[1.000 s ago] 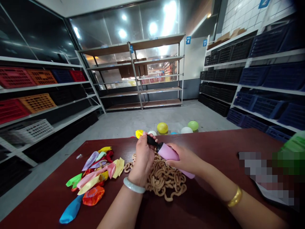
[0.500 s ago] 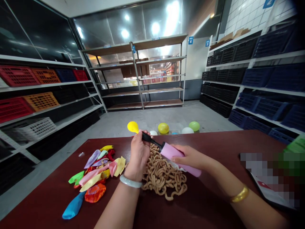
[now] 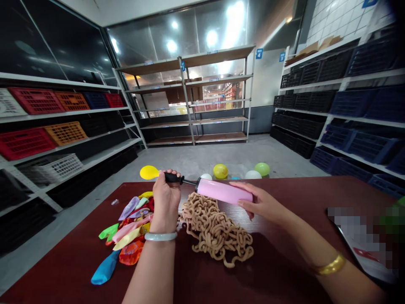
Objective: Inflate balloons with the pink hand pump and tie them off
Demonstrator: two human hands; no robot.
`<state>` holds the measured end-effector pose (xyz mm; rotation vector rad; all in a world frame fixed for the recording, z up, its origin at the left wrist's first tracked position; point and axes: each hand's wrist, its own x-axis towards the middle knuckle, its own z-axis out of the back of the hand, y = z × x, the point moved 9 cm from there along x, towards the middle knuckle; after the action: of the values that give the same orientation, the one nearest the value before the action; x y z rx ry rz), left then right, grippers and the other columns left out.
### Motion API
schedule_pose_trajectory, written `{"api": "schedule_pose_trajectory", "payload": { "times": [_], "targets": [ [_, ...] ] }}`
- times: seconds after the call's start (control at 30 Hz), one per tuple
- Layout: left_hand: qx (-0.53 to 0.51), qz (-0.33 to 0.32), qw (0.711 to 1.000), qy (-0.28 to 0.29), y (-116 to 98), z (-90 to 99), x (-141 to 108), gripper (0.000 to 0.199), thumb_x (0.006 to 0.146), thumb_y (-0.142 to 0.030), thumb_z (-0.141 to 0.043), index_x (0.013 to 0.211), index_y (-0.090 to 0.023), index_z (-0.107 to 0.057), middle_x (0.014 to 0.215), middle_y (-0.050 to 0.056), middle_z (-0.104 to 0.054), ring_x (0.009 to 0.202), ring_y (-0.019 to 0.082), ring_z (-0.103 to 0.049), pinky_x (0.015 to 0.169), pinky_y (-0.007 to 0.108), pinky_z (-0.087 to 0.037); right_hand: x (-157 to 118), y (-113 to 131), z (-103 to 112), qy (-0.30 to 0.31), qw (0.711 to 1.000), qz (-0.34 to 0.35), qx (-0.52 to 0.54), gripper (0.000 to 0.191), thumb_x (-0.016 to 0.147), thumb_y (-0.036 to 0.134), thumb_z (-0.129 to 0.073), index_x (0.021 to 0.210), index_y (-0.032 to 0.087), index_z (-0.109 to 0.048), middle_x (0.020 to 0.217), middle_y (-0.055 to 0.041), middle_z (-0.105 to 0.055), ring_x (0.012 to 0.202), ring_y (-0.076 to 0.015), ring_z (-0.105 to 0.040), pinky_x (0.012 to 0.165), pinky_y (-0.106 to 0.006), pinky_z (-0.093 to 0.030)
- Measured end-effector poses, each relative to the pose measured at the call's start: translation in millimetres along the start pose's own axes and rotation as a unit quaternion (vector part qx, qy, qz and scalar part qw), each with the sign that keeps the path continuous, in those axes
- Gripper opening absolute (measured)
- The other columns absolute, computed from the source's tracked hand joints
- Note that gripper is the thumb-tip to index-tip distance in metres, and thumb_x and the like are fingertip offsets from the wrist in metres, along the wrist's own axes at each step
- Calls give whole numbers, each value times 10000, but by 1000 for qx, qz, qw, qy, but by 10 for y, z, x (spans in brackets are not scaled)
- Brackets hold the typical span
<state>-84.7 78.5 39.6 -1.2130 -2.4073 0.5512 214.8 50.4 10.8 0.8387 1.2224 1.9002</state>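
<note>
A pink balloon pump point(image 3: 221, 191) is held nearly level above the table between my two hands. My left hand point(image 3: 166, 192), a pale bangle at its wrist, is closed around the black handle. On the handle's left end sits a small, partly inflated yellow balloon point(image 3: 148, 172), its neck at my thumb and fingers. My right hand point(image 3: 257, 200) grips the far end of the pink barrel. A short length of dark rod shows between handle and barrel. Below the pump lies a tangled heap of brown rope-like strands point(image 3: 218, 230). Flat, uninflated balloons point(image 3: 131, 238) in several colours lie left of my left forearm.
The dark red table point(image 3: 278, 261) fills the foreground, with a partly blurred flat object point(image 3: 363, 249) at its right. Beyond its far edge, inflated balloons point(image 3: 220, 171) rest on the floor. Shelves with crates point(image 3: 65, 133) stand left and right; a shelf rack point(image 3: 218, 120) stands behind.
Both hands have swung the pump to a more level position, its handle end further left. The yellow balloon has moved left with it and looks slightly larger. The view has turned a little left.
</note>
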Motion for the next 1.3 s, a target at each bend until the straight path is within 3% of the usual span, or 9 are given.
{"api": "schedule_pose_trajectory", "payload": {
  "times": [0.13, 0.3, 0.37, 0.53, 0.67, 0.83, 1.0, 1.17, 1.3],
  "targets": [
    [-12, 20, 1000, 12, 143, -157, -182, 154, 948, -231, -520, 808, -167, -534, 735, 16, -570, 664, 117, -582, 695, 268, -513, 18, 30, 31, -65, 997, 33, 14, 550, 849, 416, -634, 1374, 277, -553, 1429, -110, -504, 547, -72, -553, 439, -249, -509],
    [16, 57, 998, 33, 411, -358, -492, 111, 902, -289, -590, 876, -208, -517, 753, -1, -592, 683, 152, -609, 858, 473, -533, 36, -71, -38, -63, 998, -3, 17, 614, 839, 466, -643, 1414, 284, -525, 1349, -104, -572, 481, -42, -489, 387, -217, -436],
    [18, 50, 998, 36, 441, -359, -521, 113, 890, -272, -596, 874, -209, -504, 718, -21, -559, 610, 119, -556, 798, 418, -543, 41, -88, -80, -45, 999, -14, 13, 658, 832, 468, -661, 1443, 281, -500, 1264, -104, -618, 482, -49, -488, 399, -221, -438],
    [30, 46, 998, 8, 439, -208, -392, 122, 858, -209, -587, 823, -199, -471, 679, -26, -516, 555, 98, -507, 599, 254, -462, 70, -192, -171, 16, 998, -36, 45, 739, 829, 456, -685, 1500, 288, -424, 975, -52, -669, 513, -84, -495, 451, -240, -451],
    [44, -10, 998, -33, 139, 11, -133, 129, 865, -165, -534, 782, -196, -440, 656, -36, -492, 524, 94, -482, 574, 251, -443, 71, -333, -68, 44, 993, -53, 94, 725, 833, 461, -688, 1484, 247, -453, 621, 47, -534, 485, -93, -445, 446, -214, -390],
    [30, -39, 997, -57, -153, 192, 89, 96, 902, -201, -513, 814, -191, -477, 648, -38, -473, 516, 90, -468, 543, 228, -418, 25, -508, 134, 57, 988, -87, 112, 709, 821, 474, -671, 1460, 233, -481, 695, 10, -615, 464, -81, -438, 407, -191, -318],
    [-9, -13, 1000, -17, -70, 109, 66, 80, 908, -259, -576, 948, -190, -573, 694, -26, -524, 560, 86, -509, 578, 216, -450, 19, -581, 227, 34, 985, -87, 144, 687, 817, 456, -669, 1438, 213, -504, 699, 3, -630, 429, -67, -420, 366, -176, -265],
    [-43, 2, 999, -13, -20, 52, 41, 86, 940, -239, -529, 874, -190, -556, 724, -12, -575, 641, 107, -577, 655, 245, -504, 14, -664, 309, 31, 981, -95, 165, 686, 821, 441, -688, 1439, 209, -501, 681, 7, -625, 419, -64, -438, 353, -159, -260],
    [-38, 20, 998, -49, 97, 35, -40, 229, 992, -279, -430, 822, -166, -536, 743, 26, -606, 691, 142, -615, 659, 270, -514, 25, -646, 316, 37, 982, -90, 161, 713, 825, 452, -698, 1455, 198, -483, 685, 1, -621, 409, -62, -431, 339, -159, -263]
  ]
}}
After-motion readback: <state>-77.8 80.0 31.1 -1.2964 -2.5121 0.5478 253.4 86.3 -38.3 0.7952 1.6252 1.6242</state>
